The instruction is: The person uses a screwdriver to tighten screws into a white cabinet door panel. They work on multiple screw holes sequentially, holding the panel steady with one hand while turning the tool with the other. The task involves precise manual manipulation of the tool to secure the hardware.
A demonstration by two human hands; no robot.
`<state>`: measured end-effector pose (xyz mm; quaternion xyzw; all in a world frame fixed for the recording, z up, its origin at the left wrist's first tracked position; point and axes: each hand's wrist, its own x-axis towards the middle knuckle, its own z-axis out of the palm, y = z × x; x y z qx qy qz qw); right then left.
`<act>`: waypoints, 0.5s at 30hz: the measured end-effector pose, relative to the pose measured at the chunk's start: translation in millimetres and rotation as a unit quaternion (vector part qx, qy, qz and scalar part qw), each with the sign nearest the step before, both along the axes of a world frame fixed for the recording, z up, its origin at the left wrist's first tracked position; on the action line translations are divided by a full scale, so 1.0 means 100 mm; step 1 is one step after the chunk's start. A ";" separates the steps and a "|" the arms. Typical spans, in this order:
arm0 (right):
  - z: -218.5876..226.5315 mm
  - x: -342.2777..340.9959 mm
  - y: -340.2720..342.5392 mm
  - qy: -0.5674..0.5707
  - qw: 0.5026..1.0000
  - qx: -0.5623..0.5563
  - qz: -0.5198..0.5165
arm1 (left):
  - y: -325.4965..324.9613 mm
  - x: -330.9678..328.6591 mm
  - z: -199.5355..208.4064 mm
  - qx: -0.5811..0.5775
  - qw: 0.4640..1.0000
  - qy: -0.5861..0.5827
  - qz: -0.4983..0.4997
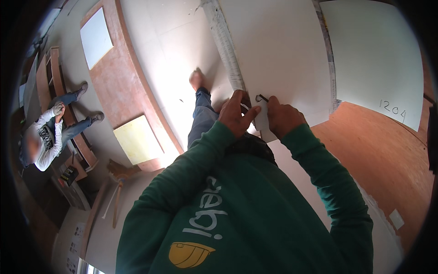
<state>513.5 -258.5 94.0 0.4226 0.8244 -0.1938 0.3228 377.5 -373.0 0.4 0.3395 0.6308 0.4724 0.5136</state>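
A large white panel [283,55] lies in front of me, with a crinkled grey-white strip [224,48] along its left edge. My left hand [235,115] grips the near left corner of the panel, its thumb pointing toward the right hand. Just right of it, my right hand [285,118] is closed around a small thin dark tool [263,97]. The tool's tip sticks out over the panel near a small curved dark mark. Most of the tool is hidden inside the fingers, so its exact kind does not show.
Another pale panel [374,59] with handwriting lies at the right, above a reddish-brown surface [378,141]. To the left, a long brown board [109,86] carries a white sheet [96,38] and a yellowish sheet [138,139]. A person [48,132] sits at far left. My bare foot [197,80] is on the pale floor.
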 end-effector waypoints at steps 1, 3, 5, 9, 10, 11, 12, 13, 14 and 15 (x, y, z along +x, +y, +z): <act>0.00 -0.02 -0.01 -0.004 1.000 0.003 -0.010 | -0.01 0.01 -0.02 -0.003 1.000 -0.001 0.000; 0.00 -0.04 -0.09 -0.013 0.999 0.003 -0.029 | -0.02 0.01 -0.01 -0.008 1.000 -0.006 0.000; 0.00 -0.04 -0.06 0.004 1.000 0.013 -0.018 | 0.02 0.00 0.01 -0.004 1.000 -0.011 0.000; 0.17 0.07 0.03 0.050 0.995 -0.060 -0.067 | 0.00 -0.01 -0.04 -0.046 0.999 -0.029 -0.004; 0.19 0.05 0.03 0.053 0.995 -0.045 -0.073 | 0.04 -0.03 -0.08 -0.056 0.997 -0.053 -0.004; 0.22 0.09 -0.01 0.052 0.994 -0.034 -0.085 | 0.05 -0.01 -0.09 -0.069 0.994 -0.082 -0.009; 0.24 0.13 -0.04 0.051 0.994 -0.023 -0.097 | 0.04 0.00 -0.10 -0.078 0.992 -0.097 0.000; 0.22 0.14 -0.08 0.059 0.994 -0.017 -0.093 | 0.03 -0.01 -0.11 -0.087 0.990 -0.111 0.009; 0.19 0.13 -0.10 0.070 0.994 -0.008 -0.088 | 0.04 -0.03 -0.11 -0.093 0.988 -0.123 0.018; 0.16 0.12 -0.11 0.080 0.993 0.000 -0.082 | 0.05 -0.02 -0.15 -0.092 0.989 -0.114 0.014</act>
